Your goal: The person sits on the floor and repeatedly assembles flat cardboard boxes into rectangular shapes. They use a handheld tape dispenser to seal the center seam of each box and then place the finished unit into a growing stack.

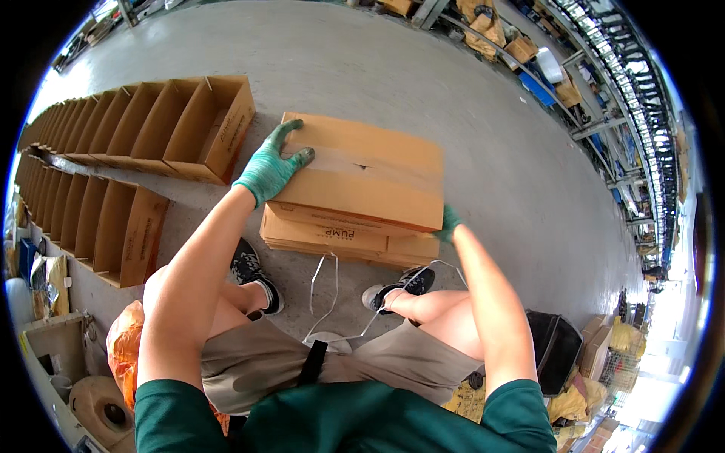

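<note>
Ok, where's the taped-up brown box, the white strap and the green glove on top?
Closed brown cardboard box (362, 177): head view, top flap.
Thin white plastic strap (334, 283): head view, loop on floor.
Left hand in green glove (270, 167): head view, back of hand.

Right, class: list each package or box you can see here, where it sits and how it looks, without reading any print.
Taped brown carton: centre, under the gloved left hand, right hand at its corner.
Flat cartons: stacked beneath it, brown.
Open cartons: two rows on the left floor, brown.
Loose boxes: top right, brown.
</note>
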`<state>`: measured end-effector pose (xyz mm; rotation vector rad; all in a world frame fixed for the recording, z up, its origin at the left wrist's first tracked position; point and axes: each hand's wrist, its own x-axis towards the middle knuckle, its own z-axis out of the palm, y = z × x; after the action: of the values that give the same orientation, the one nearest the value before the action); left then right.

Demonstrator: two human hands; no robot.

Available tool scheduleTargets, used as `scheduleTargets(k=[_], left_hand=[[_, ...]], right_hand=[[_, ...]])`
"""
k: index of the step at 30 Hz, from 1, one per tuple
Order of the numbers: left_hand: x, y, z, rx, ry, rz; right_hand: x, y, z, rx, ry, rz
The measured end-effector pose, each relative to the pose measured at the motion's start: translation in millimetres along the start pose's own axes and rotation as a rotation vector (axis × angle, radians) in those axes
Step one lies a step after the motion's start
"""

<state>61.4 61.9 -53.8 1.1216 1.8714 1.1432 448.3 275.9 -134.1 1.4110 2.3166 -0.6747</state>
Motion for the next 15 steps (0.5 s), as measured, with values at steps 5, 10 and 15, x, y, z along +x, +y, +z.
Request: scheduleTargets(k=[5,10,15], left_hand=[[-9.8,-6.6,-6.8,0.085,0.086,-0.042],[2.6,-18.5,4.9,0.174,0.102,-0.066],[2.3,-47.2,-1.0,0.005,0.093,-0.103]], right_hand=[[-51.2,-168.5,-104.2,0.340,0.689,-0.221],[-16.3,-289.3,-38.1,0.016,0.830,-0.554],[-11.5,-250.5,-28.4,-0.159,0.724,-0.456]])
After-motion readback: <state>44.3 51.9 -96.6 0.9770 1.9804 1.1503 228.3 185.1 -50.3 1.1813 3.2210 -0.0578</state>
